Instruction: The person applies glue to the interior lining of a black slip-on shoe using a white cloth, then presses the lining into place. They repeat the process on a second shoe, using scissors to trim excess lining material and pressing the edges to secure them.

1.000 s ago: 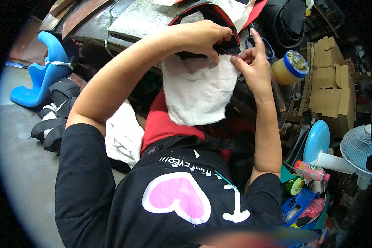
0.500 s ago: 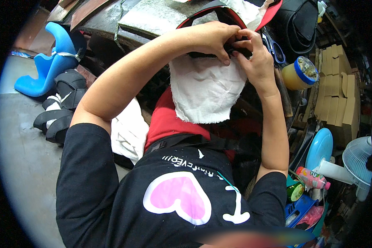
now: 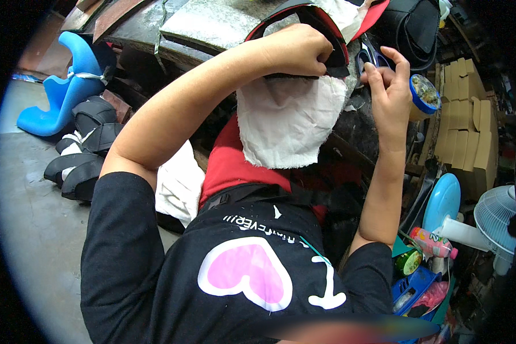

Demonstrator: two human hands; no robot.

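My left hand [image 3: 304, 50] is closed on the edge of a black, red-edged curved piece [image 3: 339, 56], which looks like a shoe upper. Most of its fingers are hidden behind the fist. A white cloth [image 3: 292, 123] with frayed edges hangs from that piece, over my lap. Off to the right, my right hand [image 3: 392, 89] is raised with index finger and thumb apart; I see nothing between them. Just beyond its fingers lie scissors [image 3: 362, 58] with blue-grey handles, partly covered by the hand.
A pale slab [image 3: 212, 26] lies on the bench ahead. Black curved pieces [image 3: 407, 28] are stacked at far right, near a blue-lidded jar [image 3: 424, 94]. Cardboard boxes [image 3: 467, 126] and a fan [image 3: 496, 215] stand right. A blue foam form [image 3: 63, 97] and black pieces [image 3: 94, 123] are left.
My right hand has left the black piece and moved right, toward the scissors. My left hand stays at the piece, now in a fist. The white cloth hangs almost as before.
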